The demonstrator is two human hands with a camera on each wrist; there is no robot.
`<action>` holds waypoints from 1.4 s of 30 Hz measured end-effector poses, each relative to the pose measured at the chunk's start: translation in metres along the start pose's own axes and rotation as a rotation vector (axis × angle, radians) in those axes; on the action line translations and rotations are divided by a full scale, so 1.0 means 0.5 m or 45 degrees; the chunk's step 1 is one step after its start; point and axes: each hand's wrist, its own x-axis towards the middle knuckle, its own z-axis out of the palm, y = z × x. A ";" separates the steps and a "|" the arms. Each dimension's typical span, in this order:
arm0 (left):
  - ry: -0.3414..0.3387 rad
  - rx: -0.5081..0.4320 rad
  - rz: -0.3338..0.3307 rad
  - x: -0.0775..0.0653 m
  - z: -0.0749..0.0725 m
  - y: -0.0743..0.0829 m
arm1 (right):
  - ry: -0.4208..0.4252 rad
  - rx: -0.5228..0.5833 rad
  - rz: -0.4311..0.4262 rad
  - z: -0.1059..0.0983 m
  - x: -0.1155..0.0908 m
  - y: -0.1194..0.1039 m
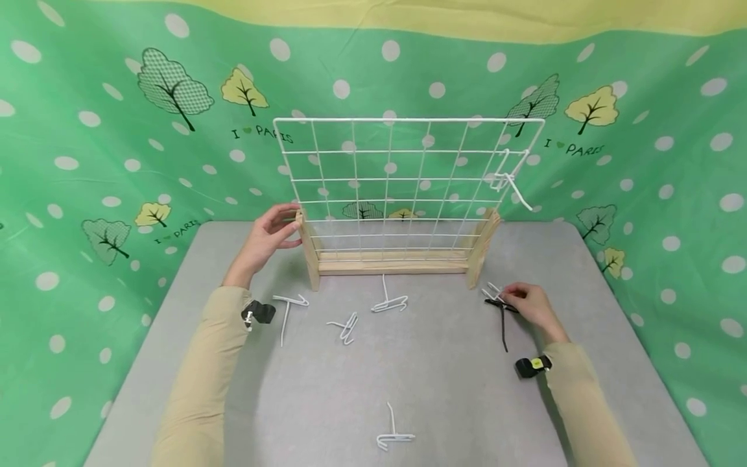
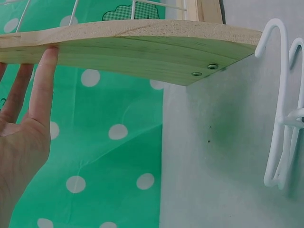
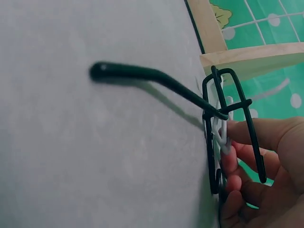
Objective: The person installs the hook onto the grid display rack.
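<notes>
In the head view my left hand (image 1: 271,230) is at the left upright of the wooden stand (image 1: 310,259), thumb and forefinger holding its upper end. Lower fingers (image 2: 42,90) rest against the upright's outer face in the left wrist view. The stand carries an upright white wire grid (image 1: 403,178). At the stand's right foot, my right hand (image 1: 528,303) pinches a white wire hook (image 3: 224,137) between thumb and fingertips. A black wire hook (image 3: 209,102) with a long bent prong overlaps it in the right wrist view, partly hiding it.
One white hook (image 1: 504,175) hangs at the grid's upper right. Several white hooks lie on the grey table: one near my left wrist (image 1: 286,311), one before the stand (image 1: 390,303), another beside it (image 1: 348,329), one near the front (image 1: 395,437). A green dotted cloth (image 1: 373,71) surrounds the table.
</notes>
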 end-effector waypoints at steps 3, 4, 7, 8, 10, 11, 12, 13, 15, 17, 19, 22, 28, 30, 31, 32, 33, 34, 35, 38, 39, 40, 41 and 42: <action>-0.004 0.005 -0.001 -0.007 0.006 0.016 | 0.026 0.066 -0.018 0.005 0.003 0.004; -0.007 0.009 0.001 -0.009 0.008 0.022 | 0.041 0.094 -0.023 0.006 0.003 0.004; -0.011 0.027 0.004 -0.013 0.012 0.035 | 0.084 0.170 -0.043 0.010 0.003 0.004; -0.011 0.028 0.004 -0.013 0.013 0.036 | 0.096 0.186 -0.053 0.011 0.003 0.004; -0.012 0.028 0.004 -0.013 0.012 0.038 | 0.115 0.195 -0.071 0.012 0.004 0.003; -0.011 0.028 0.003 -0.013 0.012 0.038 | 0.120 0.193 -0.078 0.013 0.003 0.002; -0.010 0.026 0.002 -0.013 0.011 0.038 | 0.121 0.186 -0.082 0.013 0.003 0.002; -0.011 0.025 0.001 -0.012 0.011 0.038 | 0.123 0.182 -0.082 0.013 0.003 0.003; -0.012 0.030 -0.002 -0.011 0.012 0.038 | 0.123 0.175 -0.085 0.014 0.004 0.007; -0.010 0.037 -0.006 -0.006 0.009 0.032 | 0.129 0.182 -0.087 0.014 0.004 0.009; -0.010 0.040 -0.009 -0.001 0.005 0.021 | 0.134 0.195 -0.089 0.014 0.003 0.011; -0.003 0.042 -0.011 0.007 -0.002 0.001 | 0.145 0.217 -0.077 0.013 0.001 0.008; 0.009 0.033 -0.002 0.005 -0.005 -0.010 | 0.146 0.307 -0.014 0.009 -0.004 -0.005; 0.012 0.033 0.004 0.003 -0.004 -0.010 | 0.162 0.350 0.006 0.007 -0.003 -0.008; 0.012 0.031 0.008 0.003 -0.004 -0.009 | 0.173 0.383 0.016 0.007 -0.003 -0.009; 0.015 0.030 0.010 0.003 -0.003 -0.009 | 0.189 0.430 0.025 0.007 -0.002 -0.011; 0.016 0.030 0.011 0.003 -0.003 -0.009 | 0.209 0.488 0.037 0.007 -0.001 -0.012; 0.018 0.031 0.012 0.003 -0.002 -0.009 | 0.231 0.552 0.046 0.007 0.000 -0.013; 0.019 0.034 0.010 0.003 -0.002 -0.009 | 0.254 0.616 0.054 0.006 0.001 -0.014; 0.021 0.040 0.002 0.005 -0.001 -0.008 | 0.311 0.798 0.059 0.005 0.003 -0.020; 0.020 0.038 -0.001 0.005 0.000 -0.008 | 0.322 0.835 0.054 0.004 0.003 -0.023; 0.020 0.036 -0.003 0.006 0.000 -0.008 | 0.326 0.865 0.046 0.003 0.003 -0.026; 0.020 0.035 -0.006 0.006 0.000 -0.007 | 0.325 0.885 0.036 0.003 0.003 -0.029; 0.023 0.032 -0.009 0.006 0.000 -0.007 | 0.322 0.908 0.025 0.002 0.003 -0.032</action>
